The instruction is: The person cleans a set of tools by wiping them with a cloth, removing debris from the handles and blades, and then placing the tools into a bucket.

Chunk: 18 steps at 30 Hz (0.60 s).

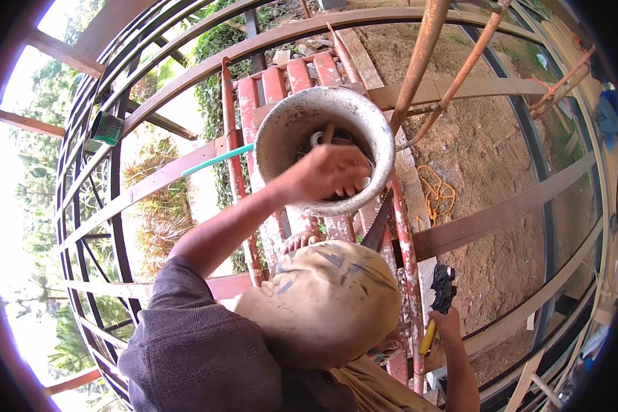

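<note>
My left hand [334,169] reaches over the mouth of a worn grey bucket [380,134], its fingers curled down and somewhat apart, slightly blurred. Nothing shows in its grasp. Inside the bucket lie a stick-like piece and a small pale ring; the rest is in shadow behind the hand. Low on the right, my right hand [447,325] is closed around a yellow-handled tool [428,337]. A lumpy black piece [443,287] sticks up just beyond that hand; I cannot make out whether it belongs to the tool. My bent knee [329,295] in tan, patched trousers is near the bucket.
The bucket rests on a red, paint-flecked slatted platform [300,75]. Beside it is a dark saw-like blade [378,221]. Rusty poles [422,58] rise at the upper right, above bare soil with an orange cord [438,196]. Beams cross all around; a green tin [108,128] is at left.
</note>
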### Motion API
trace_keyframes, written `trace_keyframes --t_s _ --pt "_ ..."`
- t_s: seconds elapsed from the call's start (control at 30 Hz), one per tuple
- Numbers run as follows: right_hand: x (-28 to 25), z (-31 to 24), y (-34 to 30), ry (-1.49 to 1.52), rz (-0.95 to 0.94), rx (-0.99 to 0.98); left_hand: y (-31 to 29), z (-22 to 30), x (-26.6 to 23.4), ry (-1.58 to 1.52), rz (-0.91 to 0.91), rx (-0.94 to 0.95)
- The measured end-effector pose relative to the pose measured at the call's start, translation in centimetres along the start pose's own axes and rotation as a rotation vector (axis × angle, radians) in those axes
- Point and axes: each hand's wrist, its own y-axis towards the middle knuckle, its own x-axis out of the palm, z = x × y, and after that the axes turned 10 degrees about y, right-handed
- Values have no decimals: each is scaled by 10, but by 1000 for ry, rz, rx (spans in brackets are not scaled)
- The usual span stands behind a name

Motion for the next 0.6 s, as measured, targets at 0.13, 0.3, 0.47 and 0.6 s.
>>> trace_keyframes --t_s 0.13,0.3,0.47,0.6 --pt "-17 27 25 -368 -4 -250 49 -58 -52 547 21 -118" --pt "-9 -14 7 -465 -50 -312 69 -85 -27 1058 -239 9" --pt "-1 -28 -3 -537 -62 -288 65 -105 -4 1241 -159 73" --pt "-3 -26 -8 -557 -74 -244 69 -89 -26 778 -254 -33"
